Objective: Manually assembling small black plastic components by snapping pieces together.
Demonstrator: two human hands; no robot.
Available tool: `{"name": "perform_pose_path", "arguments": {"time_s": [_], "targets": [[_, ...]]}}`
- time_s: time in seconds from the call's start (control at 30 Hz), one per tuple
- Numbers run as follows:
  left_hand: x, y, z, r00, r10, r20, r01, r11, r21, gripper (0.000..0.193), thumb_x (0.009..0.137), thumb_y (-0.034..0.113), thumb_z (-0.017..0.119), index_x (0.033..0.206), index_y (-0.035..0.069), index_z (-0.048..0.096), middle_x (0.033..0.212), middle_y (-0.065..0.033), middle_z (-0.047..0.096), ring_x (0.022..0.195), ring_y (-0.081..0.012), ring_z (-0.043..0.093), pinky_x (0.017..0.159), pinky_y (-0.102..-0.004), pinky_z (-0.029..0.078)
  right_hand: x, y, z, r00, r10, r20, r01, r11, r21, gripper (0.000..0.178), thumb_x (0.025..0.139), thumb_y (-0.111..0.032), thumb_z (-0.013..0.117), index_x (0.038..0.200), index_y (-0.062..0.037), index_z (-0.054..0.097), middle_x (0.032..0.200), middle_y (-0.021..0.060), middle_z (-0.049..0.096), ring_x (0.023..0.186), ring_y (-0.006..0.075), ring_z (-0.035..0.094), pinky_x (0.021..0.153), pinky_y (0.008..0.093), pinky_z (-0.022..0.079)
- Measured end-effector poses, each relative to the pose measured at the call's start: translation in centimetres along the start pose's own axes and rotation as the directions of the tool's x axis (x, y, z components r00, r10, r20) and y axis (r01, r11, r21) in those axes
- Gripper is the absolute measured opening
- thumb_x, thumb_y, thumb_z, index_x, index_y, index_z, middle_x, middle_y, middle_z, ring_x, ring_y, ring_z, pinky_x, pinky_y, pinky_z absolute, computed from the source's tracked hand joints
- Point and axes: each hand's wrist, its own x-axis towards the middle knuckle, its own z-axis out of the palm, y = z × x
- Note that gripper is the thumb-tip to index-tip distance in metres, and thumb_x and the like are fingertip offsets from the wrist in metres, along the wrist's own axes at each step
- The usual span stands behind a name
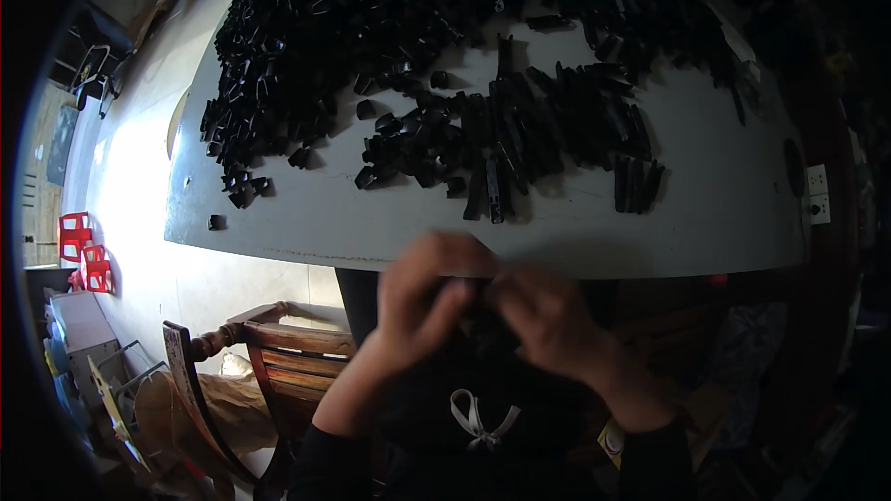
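At the near edge of the white table (306, 234), my left hand (429, 297) and my right hand (548, 311) meet in front of my dark top. The fingers of both are curled inward, with the fingertips close together. Something dark seems to lie between them, but blur and shadow hide its shape. Just beyond the hands is a loose group of long, narrow black plastic pieces (524, 130). Short, curved black pieces (413, 139) lie to its left. A few long pieces (637, 186) stand apart at the right.
A large heap of small black parts (288, 46) covers the far left of the table and runs along the back. A wooden chair (297, 353) stands at my left. Red stools (85, 250) are farther off on the floor. Wall sockets (818, 193) show at the right.
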Motion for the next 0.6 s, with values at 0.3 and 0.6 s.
{"name": "perform_pose_path", "arguments": {"time_s": [0.3,0.6], "targets": [[3.9,-3.3,-1.5,0.998,-0.049,0.042,0.001,0.662,0.750,0.019,0.076,0.002,0.062,0.095,0.004,0.058,0.096,-0.0099,0.058,0.085,-0.0286,0.056,0.071,-0.0378,0.049,6.7,5.3,-0.6,0.981,-0.081,0.178,0.164,0.835,-0.525,0.007,0.076,-0.008,0.062,0.081,-0.0087,0.067,0.074,0.0006,0.053,0.068,0.0147,0.056,0.054,0.0279,0.048],[2.5,-0.5,-2.7,0.990,-0.124,-0.060,0.136,0.814,0.565,0.022,0.080,-0.006,0.058,0.100,0.001,0.061,0.098,-0.0122,0.056,0.091,-0.0262,0.061,0.077,-0.0326,0.050,7.0,6.0,-1.6,0.980,-0.187,0.062,0.193,0.845,-0.499,0.005,0.077,-0.005,0.061,0.081,-0.0050,0.064,0.075,0.0018,0.056,0.067,0.0141,0.058,0.050,0.0263,0.047]]}}
